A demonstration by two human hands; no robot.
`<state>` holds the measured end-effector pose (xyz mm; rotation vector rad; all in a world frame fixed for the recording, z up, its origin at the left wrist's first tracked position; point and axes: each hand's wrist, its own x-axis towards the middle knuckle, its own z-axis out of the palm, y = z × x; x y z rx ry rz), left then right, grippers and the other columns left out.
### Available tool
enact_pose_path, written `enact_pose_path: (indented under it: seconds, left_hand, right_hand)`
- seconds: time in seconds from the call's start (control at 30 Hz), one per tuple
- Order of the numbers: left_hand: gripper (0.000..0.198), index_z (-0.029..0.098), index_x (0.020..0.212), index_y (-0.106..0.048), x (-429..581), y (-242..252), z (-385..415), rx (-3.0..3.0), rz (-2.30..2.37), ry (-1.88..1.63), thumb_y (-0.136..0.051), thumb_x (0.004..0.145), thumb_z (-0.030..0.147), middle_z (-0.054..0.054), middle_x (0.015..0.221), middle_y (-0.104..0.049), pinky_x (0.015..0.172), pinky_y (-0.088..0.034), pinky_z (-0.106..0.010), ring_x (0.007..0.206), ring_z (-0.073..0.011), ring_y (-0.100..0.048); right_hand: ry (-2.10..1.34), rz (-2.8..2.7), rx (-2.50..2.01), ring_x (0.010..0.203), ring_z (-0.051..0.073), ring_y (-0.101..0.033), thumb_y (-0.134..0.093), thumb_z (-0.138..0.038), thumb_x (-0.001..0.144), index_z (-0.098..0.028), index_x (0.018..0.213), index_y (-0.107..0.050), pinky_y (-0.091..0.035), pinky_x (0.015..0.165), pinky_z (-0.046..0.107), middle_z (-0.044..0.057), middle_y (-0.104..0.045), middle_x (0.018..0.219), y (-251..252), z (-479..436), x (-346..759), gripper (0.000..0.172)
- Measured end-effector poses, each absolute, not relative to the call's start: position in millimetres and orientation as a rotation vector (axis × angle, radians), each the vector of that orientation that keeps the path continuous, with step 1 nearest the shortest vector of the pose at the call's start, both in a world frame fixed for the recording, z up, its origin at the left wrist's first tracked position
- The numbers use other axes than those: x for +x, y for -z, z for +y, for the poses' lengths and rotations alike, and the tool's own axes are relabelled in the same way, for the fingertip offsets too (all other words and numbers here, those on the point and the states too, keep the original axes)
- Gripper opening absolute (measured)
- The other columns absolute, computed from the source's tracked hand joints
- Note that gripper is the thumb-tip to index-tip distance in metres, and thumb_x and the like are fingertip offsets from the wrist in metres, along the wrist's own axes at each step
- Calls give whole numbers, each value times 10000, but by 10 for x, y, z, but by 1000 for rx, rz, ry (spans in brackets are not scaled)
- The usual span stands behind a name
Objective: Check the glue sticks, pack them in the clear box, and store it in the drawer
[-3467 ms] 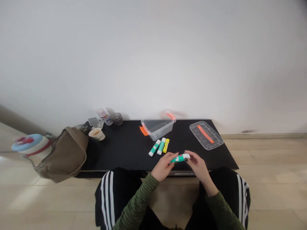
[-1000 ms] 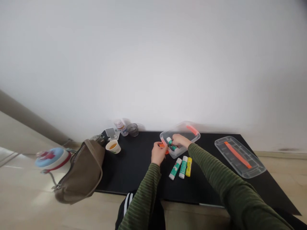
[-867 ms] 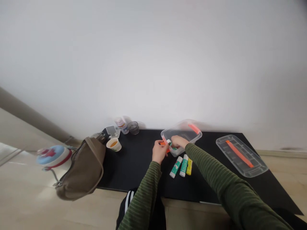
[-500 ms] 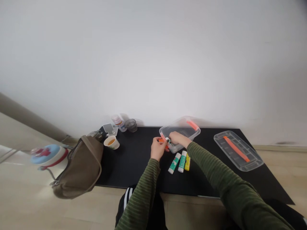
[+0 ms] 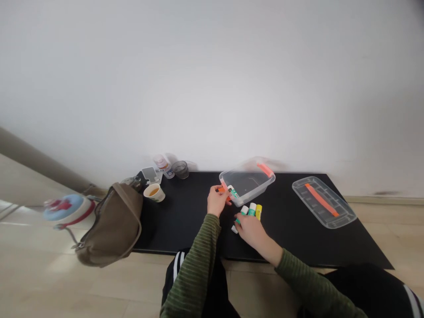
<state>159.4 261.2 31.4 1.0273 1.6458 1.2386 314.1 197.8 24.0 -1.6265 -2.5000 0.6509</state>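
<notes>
A clear plastic box (image 5: 261,187) with orange latches stands on the black table (image 5: 185,221). One green and white glue stick (image 5: 233,191) lies inside it at the left end. My left hand (image 5: 217,201) pinches the box's left orange latch. Three glue sticks lie side by side in front of the box: a green one (image 5: 244,210), a teal one (image 5: 252,209) and a yellow one (image 5: 258,210). My right hand (image 5: 251,228) rests over their near ends, its fingers curled onto the green one.
The box's clear lid (image 5: 323,208) with an orange strip lies at the right. A paper cup of tea (image 5: 154,192), a small bottle (image 5: 163,165), a dark glass (image 5: 181,169) and a phone stand (image 5: 150,174) sit at the back left. A brown bag (image 5: 111,225) hangs over the left edge.
My right hand left the green and white glue stick in the box, came back out, and now lies on the row of three sticks. My left hand stays at the latch.
</notes>
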Motion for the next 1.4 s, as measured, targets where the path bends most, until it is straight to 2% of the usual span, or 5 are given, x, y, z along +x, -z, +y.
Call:
enact_pose_path:
  seconds: [0.23,0.67,0.93,1.2,1.4]
  left_hand:
    - [466,140,1136,-541,1512,-334,2567,998,1692,-1185,-736,777,364,-42,744,-720,412,-394,-186,485,-131,-654]
    - [417,121,1118,-565,1438,-376,2483,979,1690,-1164,-724,782,310,-45,726,-714,409,-424,-174,520,-141,-675]
    - [437,110,1101,-561,1422,-355,2476,981,1670,-1163,-734,771,338,-66,743,-717,393,-424,-186,505,-153,-673]
    - [418,112,1063,-559,1406,-390,2469,988,1649,-1147,-735,777,360,-70,727,-715,390,-425,-182,503,-159,-677]
    - [437,119,1054,-563,1402,-375,2480,991,1656,-1131,-747,767,392,-74,730,-722,388,-430,-187,516,-173,-688]
  right_hand:
    - [-602,-2544,-1848,869,311,-690,-483,-307,932,-137,1061,-626,-495,703,377,178,-707,945,-129,1946,2831,256]
    - [-813,-2508,-1684,888,257,-704,-541,-332,883,-231,1130,-644,-485,709,290,108,-729,926,-122,1678,2993,286]
    - [-1477,-1864,-1249,509,134,-610,-498,-314,861,-241,1156,-658,-468,512,220,-17,-634,656,-447,1289,3524,343]
    - [-714,-2152,-1295,652,144,-605,-507,-277,862,-264,1182,-691,-460,661,243,7,-707,801,-1315,2293,3581,369]
    - [-535,-2710,-1586,1053,243,-652,-537,-244,853,-308,1132,-719,-455,850,289,54,-721,1142,-1189,3070,3078,339]
